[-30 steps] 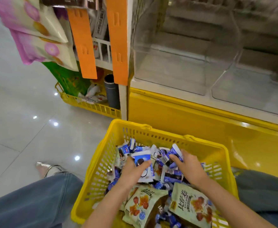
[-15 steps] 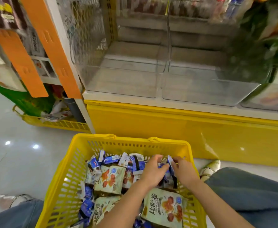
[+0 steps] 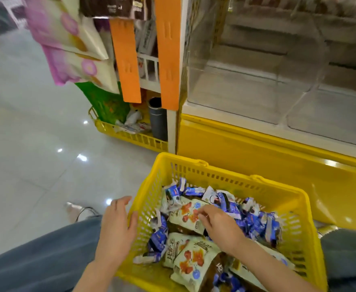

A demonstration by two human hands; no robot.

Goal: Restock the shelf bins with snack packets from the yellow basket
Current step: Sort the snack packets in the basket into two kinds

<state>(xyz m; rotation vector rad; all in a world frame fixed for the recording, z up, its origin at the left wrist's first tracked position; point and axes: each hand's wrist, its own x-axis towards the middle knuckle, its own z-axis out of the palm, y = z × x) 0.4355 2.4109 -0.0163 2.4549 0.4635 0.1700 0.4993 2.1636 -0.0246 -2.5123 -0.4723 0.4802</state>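
L hand (image 3: 117, 226) open, fingers straight, palm down; R hand (image 3: 219, 226) fingers curled, both forearms extended fwd

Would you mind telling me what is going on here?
A person works at a yellow basket of snack packets, before clear shelf bins that look empty. The left hand, fingers straight, is at the basket's left rim. The right hand reaches inside, fingers curled on a cream packet; whether it grips it yet is unclear.

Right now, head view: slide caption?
Left hand rests against the yellow basket; right hand pinches a cream snack packet inside, below clear shelf bins.
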